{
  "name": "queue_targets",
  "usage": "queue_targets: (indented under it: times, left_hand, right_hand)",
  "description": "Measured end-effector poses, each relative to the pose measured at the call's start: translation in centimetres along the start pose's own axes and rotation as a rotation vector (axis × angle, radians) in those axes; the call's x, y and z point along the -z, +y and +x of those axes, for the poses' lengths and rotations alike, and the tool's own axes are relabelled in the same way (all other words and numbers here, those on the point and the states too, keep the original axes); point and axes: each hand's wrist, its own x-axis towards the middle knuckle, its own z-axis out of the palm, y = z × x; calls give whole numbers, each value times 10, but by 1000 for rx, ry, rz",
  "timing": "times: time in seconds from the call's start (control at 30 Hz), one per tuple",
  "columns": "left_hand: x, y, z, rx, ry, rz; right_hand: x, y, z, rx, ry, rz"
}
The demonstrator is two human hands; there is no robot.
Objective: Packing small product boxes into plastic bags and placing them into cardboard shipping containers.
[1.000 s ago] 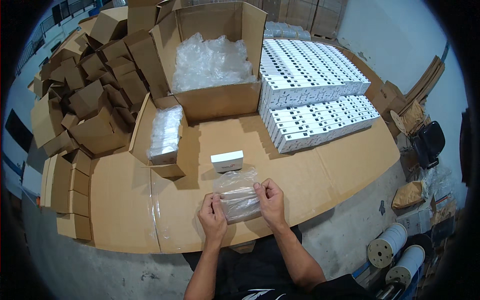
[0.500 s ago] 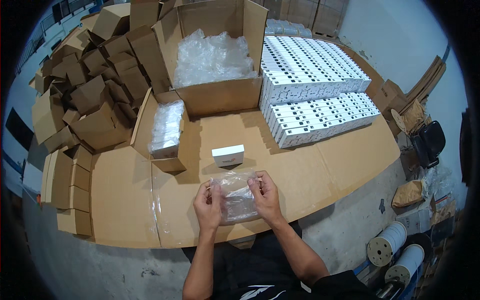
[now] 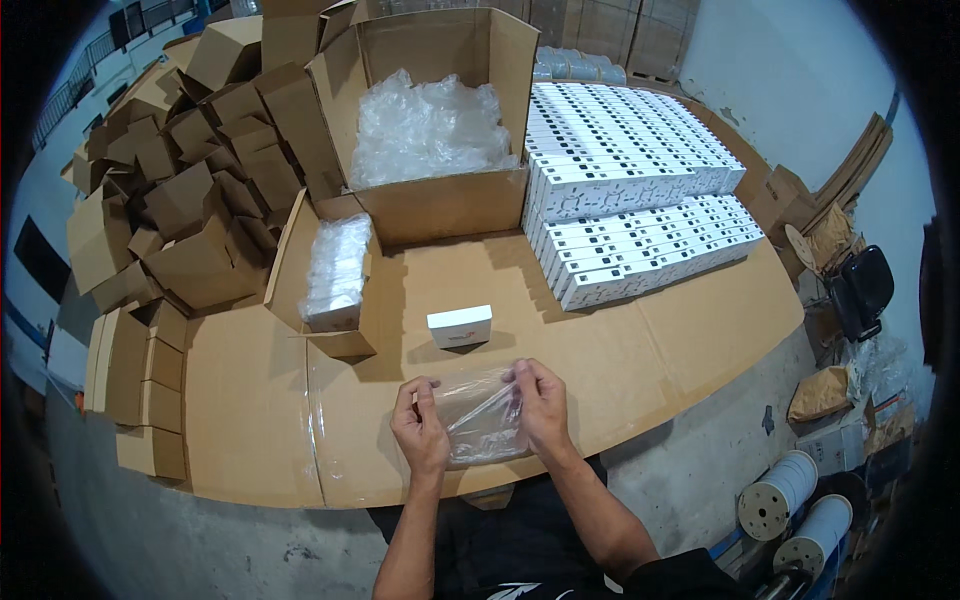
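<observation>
both hands, left hand and right hand, pinch a clear plastic bag with closed fingers on the cardboard-covered desk; small white box just beyond, concrete floor below.

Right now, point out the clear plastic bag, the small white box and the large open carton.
clear plastic bag (image 3: 480, 420), head view, its middle between the hands.
small white box (image 3: 460, 325), head view, top face.
large open carton (image 3: 450, 205), head view, front wall.

Bare cardboard tabletop right of small white box, stacked white boxes beyond
</observation>
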Motion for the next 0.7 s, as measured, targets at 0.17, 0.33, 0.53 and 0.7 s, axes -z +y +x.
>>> queue_targets:
  times: [0.17, 0.33, 0.53, 0.7]
  left_hand:
    - [-2, 8, 3, 44, 69, 10]
    - [-4, 1, 5, -51, 89, 17]
    - [14, 7, 10, 221, 55, -470]
    - [9, 13, -2, 89, -214, -335]
  right_hand:
    - [-5, -1, -10, -34, 82, 162]
    - [-16, 3, -16, 127, 128, -193]
    - [-9, 6, -12, 151, 178, -195]
    - [-14, 6, -11, 133, 185, -94]
